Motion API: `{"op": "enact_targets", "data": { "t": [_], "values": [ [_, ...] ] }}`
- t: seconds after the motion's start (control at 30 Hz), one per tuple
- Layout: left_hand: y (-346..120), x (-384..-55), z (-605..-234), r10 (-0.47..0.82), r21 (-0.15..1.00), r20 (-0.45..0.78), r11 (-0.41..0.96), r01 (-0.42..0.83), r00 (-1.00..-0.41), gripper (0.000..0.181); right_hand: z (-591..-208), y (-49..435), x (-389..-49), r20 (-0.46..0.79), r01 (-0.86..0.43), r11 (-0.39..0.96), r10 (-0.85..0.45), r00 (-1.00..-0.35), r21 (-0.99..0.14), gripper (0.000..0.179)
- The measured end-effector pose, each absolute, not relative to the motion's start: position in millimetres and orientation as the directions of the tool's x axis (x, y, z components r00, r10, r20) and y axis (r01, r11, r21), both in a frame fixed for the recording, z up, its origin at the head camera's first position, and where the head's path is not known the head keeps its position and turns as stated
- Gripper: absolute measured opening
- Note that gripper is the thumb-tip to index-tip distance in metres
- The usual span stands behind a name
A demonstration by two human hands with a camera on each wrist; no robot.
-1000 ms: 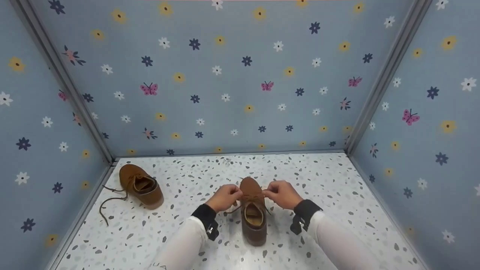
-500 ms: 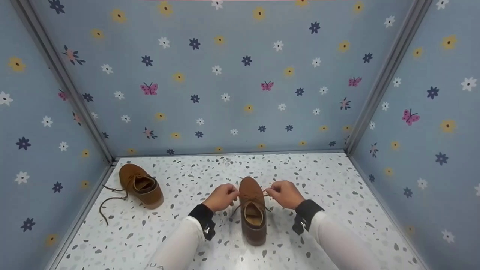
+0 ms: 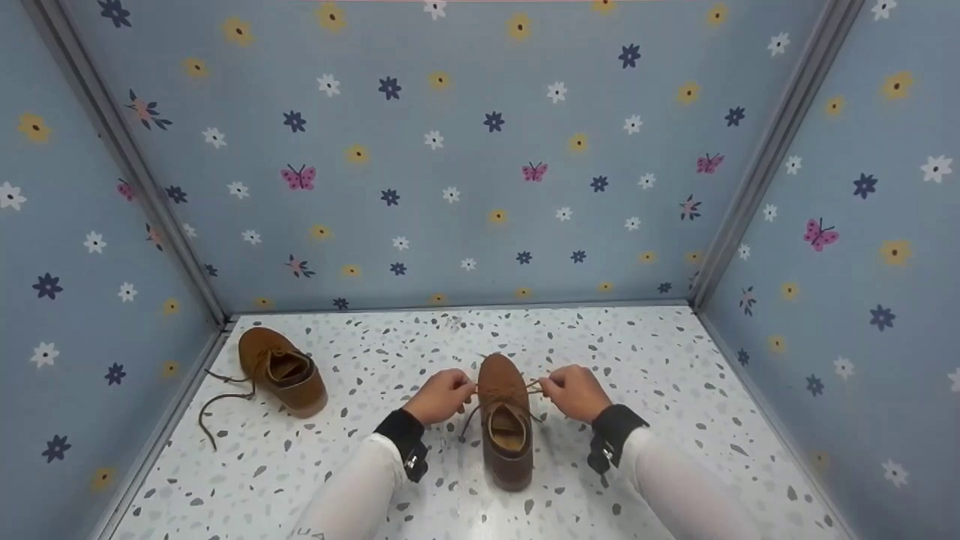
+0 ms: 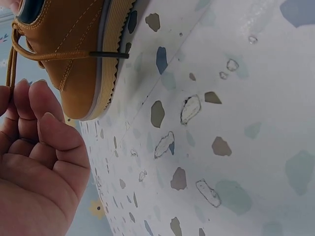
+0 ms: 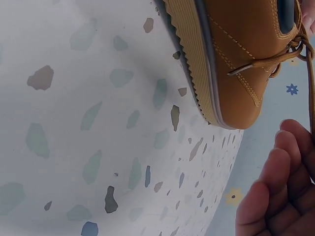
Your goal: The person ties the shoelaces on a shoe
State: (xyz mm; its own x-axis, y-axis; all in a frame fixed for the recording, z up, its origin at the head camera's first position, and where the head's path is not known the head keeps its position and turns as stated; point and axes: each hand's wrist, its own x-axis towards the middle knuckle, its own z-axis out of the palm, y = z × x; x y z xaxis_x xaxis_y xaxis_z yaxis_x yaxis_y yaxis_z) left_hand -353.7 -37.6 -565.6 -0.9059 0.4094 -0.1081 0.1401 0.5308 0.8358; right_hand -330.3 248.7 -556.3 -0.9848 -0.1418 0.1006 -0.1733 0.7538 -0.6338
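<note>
A brown lace-up shoe [image 3: 503, 431] stands upright in front of me, its toe pointing away. My left hand [image 3: 442, 395] pinches a loop of its shoelace [image 4: 12, 66] on the shoe's left side. On the other side my right hand [image 3: 576, 391] pinches another stretch of the shoelace [image 5: 310, 93], drawn out sideways from the knot. In the left wrist view a loose lace end with a dark tip [image 4: 110, 55] lies across the shoe's side. The other loose end [image 5: 246, 67] hangs over the opposite side in the right wrist view. My thumbs are partly out of frame in both wrist views.
A second brown shoe [image 3: 281, 373] stands at the left, its untied lace [image 3: 206, 420] trailing over the white speckled floor [image 3: 390, 345]. Blue flowered panels [image 3: 465, 165] rise at the back and on both sides, with grey metal strips [image 3: 772, 150] at the corners.
My hands have moved a little apart from each other, the left to the left and the right to the right. More lace now shows between the shoe and my right hand.
</note>
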Motion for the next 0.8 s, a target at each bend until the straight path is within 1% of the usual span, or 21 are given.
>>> {"op": "enact_targets", "data": {
  "t": [0.1, 0.33, 0.53, 0.8],
  "values": [
    [-39.5, -352.7, -566.7, 0.404, 0.829, -0.109, 0.541, 0.141, -0.908, 0.028, -557.4, 249.1, -330.1, 0.104, -0.17, 0.768, -0.134, -0.985, -0.618, 0.041],
    [-43.4, -350.3, -566.4, 0.411, 0.843, -0.077, 0.514, 0.161, -0.908, 0.024, -556.0, 250.8, -328.8, 0.122, -0.197, 0.775, -0.155, -0.98, -0.601, 0.05],
    [-46.0, -348.5, -565.6, 0.42, 0.841, -0.067, 0.513, 0.175, -0.905, 0.022, -554.4, 252.0, -328.7, 0.117, -0.189, 0.778, -0.149, -0.982, -0.599, 0.049],
    [-49.8, -350.3, -567.6, 0.4, 0.823, -0.107, 0.55, 0.145, -0.91, 0.024, -554.4, 255.0, -329.4, 0.105, -0.177, 0.8, -0.142, -0.984, -0.574, 0.049]
  ]
}}
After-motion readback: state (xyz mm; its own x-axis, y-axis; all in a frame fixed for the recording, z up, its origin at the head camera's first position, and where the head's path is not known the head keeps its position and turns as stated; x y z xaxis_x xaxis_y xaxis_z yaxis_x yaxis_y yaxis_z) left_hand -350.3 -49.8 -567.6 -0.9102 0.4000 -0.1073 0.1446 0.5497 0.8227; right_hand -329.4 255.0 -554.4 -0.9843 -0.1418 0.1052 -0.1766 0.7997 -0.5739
